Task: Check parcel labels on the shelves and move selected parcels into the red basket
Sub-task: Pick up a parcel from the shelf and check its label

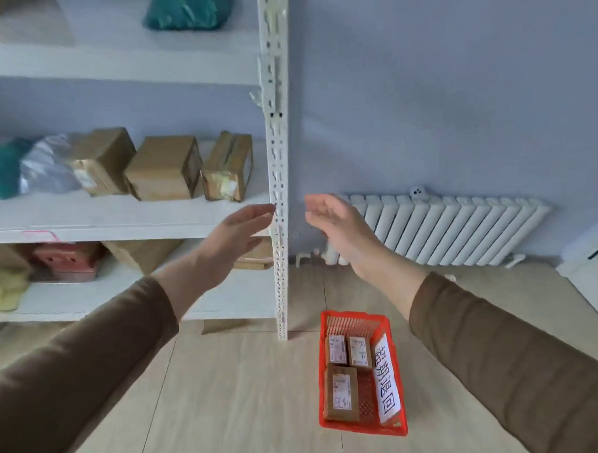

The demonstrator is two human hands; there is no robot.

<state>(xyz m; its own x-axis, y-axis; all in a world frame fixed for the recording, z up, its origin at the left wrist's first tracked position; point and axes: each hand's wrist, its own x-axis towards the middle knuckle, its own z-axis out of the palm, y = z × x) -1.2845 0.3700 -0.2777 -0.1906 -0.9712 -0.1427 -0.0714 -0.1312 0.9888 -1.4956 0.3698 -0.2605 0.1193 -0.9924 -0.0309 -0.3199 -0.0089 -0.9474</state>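
Before the shelves [119, 220], my left hand [234, 234] and right hand [338, 224] hang spread, empty, above the red basket [400, 424] holding three parcels [341, 394]

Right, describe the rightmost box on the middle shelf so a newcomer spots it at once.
Find the white shelf post; the middle shelf meets it. The taped box stands nearest that post, last of three cardboard boxes. Only it has tape running down its face.
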